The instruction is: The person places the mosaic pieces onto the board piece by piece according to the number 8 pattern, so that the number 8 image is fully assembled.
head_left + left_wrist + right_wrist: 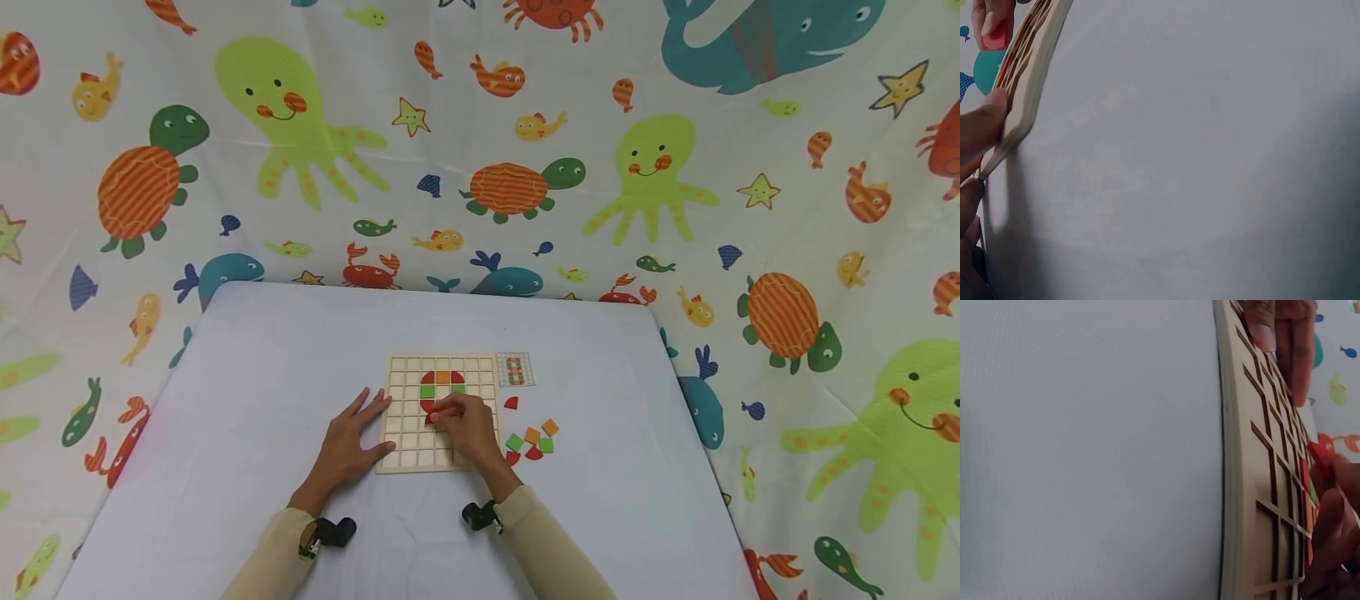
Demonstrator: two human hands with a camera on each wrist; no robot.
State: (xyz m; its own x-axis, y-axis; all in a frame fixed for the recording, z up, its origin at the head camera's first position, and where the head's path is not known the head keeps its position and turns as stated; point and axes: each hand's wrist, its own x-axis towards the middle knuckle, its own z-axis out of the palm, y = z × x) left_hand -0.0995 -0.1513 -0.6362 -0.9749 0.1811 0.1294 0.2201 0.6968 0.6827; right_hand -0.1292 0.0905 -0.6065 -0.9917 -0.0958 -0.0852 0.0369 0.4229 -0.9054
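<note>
My right hand pinches a red quarter-round tile between thumb and fingertips, held over the middle of a wooden grid board. Beside the board's left edge, my left hand is spread, its thumb and fingertips at the rim. Set in the upper middle squares are red quarter-round tiles, an orange square tile and green square tiles. Another red tile lies below the left green one. My right hand covers some of the squares around it.
A small pattern card lies off the board's upper right corner. One loose red quarter-round tile sits below it. Farther down are several loose tiles, among them an orange square and a green square. A patterned cloth hangs behind the table.
</note>
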